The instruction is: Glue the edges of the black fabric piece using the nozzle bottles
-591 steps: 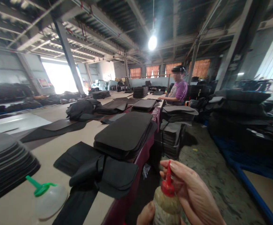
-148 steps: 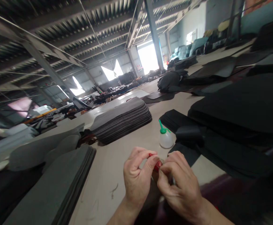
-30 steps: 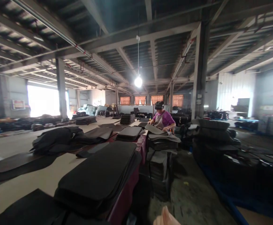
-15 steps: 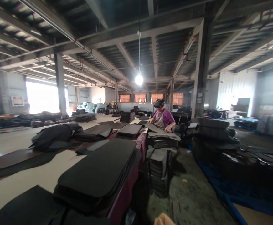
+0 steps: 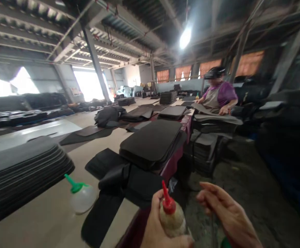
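Note:
My left hand is wrapped round a squeeze bottle with a red pointed nozzle and a pale, stained body, held upright near the table's front edge. To the right of the bottle, apart from it, my right hand has its fingers drawn together; whether something small is between them is hidden. Below that hand a bit of something green shows at the lower edge, too cut off to name. A second squeeze bottle, whitish with a green nozzle, stands on the table to the left.
Dark sheets lie stacked on the table, with a tall pile at the left and a rounded-corner stack ahead. Folded dark pieces lie nearer. A co-worker handles sheets beyond. Strapped bundles stand on the floor.
The view has turned left and downward. Both my hands now show, the left one with the red-nozzled bottle; before, only a bit of a hand showed at the bottom edge.

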The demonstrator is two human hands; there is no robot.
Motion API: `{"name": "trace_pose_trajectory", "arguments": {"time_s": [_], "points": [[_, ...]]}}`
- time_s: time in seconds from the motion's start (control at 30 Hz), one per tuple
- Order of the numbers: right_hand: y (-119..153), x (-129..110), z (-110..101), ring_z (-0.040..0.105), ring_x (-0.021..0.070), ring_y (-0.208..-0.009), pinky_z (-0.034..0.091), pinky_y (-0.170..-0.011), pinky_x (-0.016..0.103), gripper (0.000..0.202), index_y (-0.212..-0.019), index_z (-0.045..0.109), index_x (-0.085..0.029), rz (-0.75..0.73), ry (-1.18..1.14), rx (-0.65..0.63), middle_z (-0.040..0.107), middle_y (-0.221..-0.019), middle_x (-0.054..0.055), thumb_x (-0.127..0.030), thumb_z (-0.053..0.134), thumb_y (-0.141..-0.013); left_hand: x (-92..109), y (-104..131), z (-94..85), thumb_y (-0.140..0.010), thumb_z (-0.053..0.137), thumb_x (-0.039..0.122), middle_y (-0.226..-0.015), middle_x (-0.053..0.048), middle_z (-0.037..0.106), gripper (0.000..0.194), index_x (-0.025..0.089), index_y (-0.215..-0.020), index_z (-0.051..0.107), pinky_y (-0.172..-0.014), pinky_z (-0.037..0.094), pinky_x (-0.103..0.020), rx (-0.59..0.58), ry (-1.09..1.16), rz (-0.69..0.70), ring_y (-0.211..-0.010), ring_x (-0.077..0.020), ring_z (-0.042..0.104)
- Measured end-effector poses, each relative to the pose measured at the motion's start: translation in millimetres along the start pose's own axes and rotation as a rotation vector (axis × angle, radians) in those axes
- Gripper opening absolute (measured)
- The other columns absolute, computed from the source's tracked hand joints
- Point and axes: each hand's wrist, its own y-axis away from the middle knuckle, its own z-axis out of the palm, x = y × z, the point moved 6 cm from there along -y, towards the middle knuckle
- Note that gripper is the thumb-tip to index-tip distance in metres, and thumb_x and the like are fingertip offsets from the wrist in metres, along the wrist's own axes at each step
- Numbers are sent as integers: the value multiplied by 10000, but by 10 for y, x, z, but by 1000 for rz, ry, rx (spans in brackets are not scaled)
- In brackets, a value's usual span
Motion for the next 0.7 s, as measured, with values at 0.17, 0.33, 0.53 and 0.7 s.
{"name": "trace_pose_trajectory", "arguments": {"time_s": [0.17, 0.33, 0.53, 0.7], "points": [[-6, 108, -135, 432, 88, -517, 397, -497, 158, 615, -1130, 679, -153, 37, 269, -17, 445, -534, -32, -696, 591, -855, 93, 21, 112, -471, 724, 39, -941, 25, 598, 903, 253, -1265, 350, -664, 431, -263, -41, 51, -98, -745, -134, 594], [-43, 2, -27, 512, 259, -1263, 400, -1123, 408, 414, -1132, 719, -238, -287, 522, -129, 580, -1307, 62, -465, 650, -793, 50, 5, 136, -468, 761, 49, -924, 26, 604, 933, 239, -1281, 345, -644, 426, -257, -65, 67, -109, -719, -122, 576], [19, -131, 66, 534, 264, -1217, 392, -1116, 433, 383, -973, 716, -215, -172, 360, -112, 594, -1278, 77, -565, 610, -859, -35, -29, 187, -457, 759, 23, -801, 61, 603, 893, 236, -1239, 385, -539, 414, -218, -33, -15, -116, -582, -91, 538], [280, -291, 511, 599, 233, -1155, 493, -977, 314, 501, -1250, 619, -204, 128, -131, -340, 601, -1312, 103, -509, 677, -857, 36, 42, 372, -516, 739, 25, -915, -24, 692, 810, 205, -1242, 427, -628, 489, -266, -208, 100, -122, -744, -191, 667]]}}
